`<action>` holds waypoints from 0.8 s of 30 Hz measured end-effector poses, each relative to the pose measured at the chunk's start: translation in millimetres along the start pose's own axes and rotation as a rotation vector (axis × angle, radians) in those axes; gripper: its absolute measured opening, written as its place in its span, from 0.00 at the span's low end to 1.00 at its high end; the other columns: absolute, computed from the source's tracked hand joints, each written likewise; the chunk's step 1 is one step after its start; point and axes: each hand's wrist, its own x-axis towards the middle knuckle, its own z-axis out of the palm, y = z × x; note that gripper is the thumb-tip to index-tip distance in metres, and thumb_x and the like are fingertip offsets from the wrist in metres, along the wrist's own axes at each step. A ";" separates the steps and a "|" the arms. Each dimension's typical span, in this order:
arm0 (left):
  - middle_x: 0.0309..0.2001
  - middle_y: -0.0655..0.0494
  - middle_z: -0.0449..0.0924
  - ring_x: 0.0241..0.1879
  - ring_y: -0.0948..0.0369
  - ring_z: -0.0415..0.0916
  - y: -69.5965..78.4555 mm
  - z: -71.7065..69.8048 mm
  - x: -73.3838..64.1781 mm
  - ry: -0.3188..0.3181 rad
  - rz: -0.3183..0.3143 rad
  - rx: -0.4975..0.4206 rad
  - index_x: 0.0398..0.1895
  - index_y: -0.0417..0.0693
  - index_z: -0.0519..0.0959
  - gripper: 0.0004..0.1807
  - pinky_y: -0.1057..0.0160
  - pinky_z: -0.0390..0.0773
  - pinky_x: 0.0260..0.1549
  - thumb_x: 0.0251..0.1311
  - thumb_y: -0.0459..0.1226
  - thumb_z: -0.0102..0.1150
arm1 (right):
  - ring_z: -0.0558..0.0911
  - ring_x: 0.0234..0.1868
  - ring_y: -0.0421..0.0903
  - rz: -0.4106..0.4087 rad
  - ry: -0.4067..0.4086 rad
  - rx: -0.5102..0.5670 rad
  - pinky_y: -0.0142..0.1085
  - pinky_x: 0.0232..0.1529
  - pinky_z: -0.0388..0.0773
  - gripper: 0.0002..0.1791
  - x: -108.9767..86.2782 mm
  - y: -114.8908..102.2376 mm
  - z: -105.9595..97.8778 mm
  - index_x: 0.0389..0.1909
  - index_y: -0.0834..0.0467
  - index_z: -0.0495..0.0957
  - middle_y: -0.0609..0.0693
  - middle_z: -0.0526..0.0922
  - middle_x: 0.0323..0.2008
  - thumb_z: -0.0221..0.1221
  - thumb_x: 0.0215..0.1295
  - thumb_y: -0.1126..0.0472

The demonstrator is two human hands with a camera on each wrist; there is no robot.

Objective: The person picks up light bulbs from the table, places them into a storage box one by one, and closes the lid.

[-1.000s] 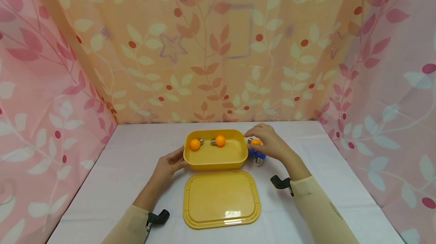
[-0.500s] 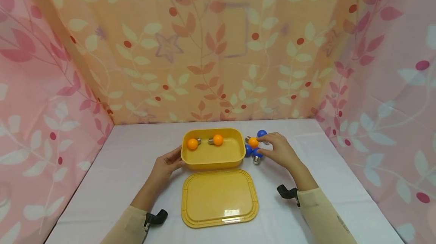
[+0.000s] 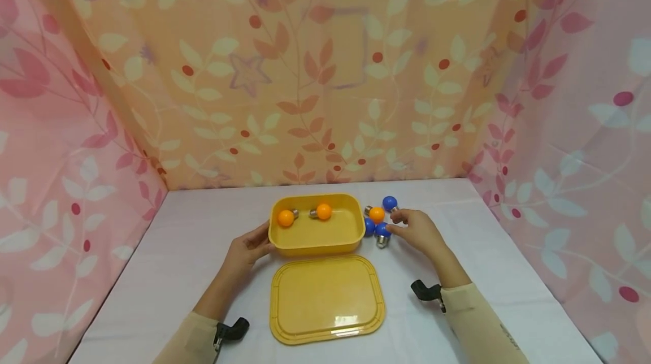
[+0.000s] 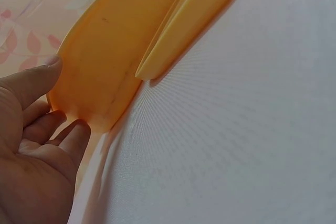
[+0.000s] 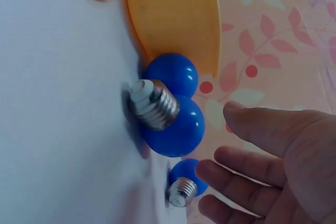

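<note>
A yellow open box [image 3: 315,249] holds two orange light bulbs, one left [image 3: 285,218] and one nearer its middle [image 3: 324,211]. My left hand [image 3: 247,248] touches the box's left end; in the left wrist view its thumb and fingers rest against the outer wall [image 4: 100,51]. Right of the box lie an orange bulb [image 3: 377,215] and three blue bulbs: one by the wall [image 3: 369,226], one in front [image 3: 382,230] and one farther back [image 3: 389,203]. Beside this group hovers my right hand [image 3: 418,232], thumb and fingers apart, nothing between them in the right wrist view.
A yellow lid [image 3: 328,299] lies flat on the white-covered table [image 3: 173,273] just in front of the box. Patterned cloth [image 3: 305,70] hangs behind and at both sides. Each wrist carries a black camera mount, such as the right one [image 3: 426,290].
My right hand has drawn back from the box's right rim, rightward and toward me, uncovering the bulbs there. The left hand stays at the box. The head view has shifted slightly.
</note>
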 end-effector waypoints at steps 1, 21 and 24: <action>0.76 0.51 0.66 0.74 0.50 0.65 -0.1 -0.1 -0.8 -0.003 -0.004 0.002 0.77 0.52 0.67 0.37 0.74 0.77 0.57 0.65 0.34 0.68 | 0.80 0.54 0.57 0.018 -0.002 -0.006 0.57 0.59 0.78 0.26 0.2 0.5 2.7 0.55 0.58 0.84 0.52 0.88 0.49 0.68 0.65 0.43; 0.75 0.49 0.67 0.73 0.49 0.66 -3.5 3.0 2.3 -0.007 0.028 -0.019 0.76 0.48 0.67 0.37 0.73 0.77 0.58 0.65 0.34 0.69 | 0.82 0.45 0.52 0.181 -0.031 -0.025 0.51 0.52 0.82 0.28 -4.1 -8.3 18.4 0.53 0.61 0.83 0.54 0.87 0.44 0.68 0.64 0.41; 0.75 0.50 0.67 0.73 0.49 0.67 -3.0 0.9 2.7 0.007 0.016 -0.016 0.76 0.48 0.68 0.37 0.73 0.77 0.57 0.64 0.33 0.69 | 0.82 0.44 0.52 0.176 -0.032 -0.011 0.51 0.52 0.82 0.29 -2.9 -9.8 20.2 0.53 0.61 0.83 0.54 0.87 0.44 0.68 0.64 0.41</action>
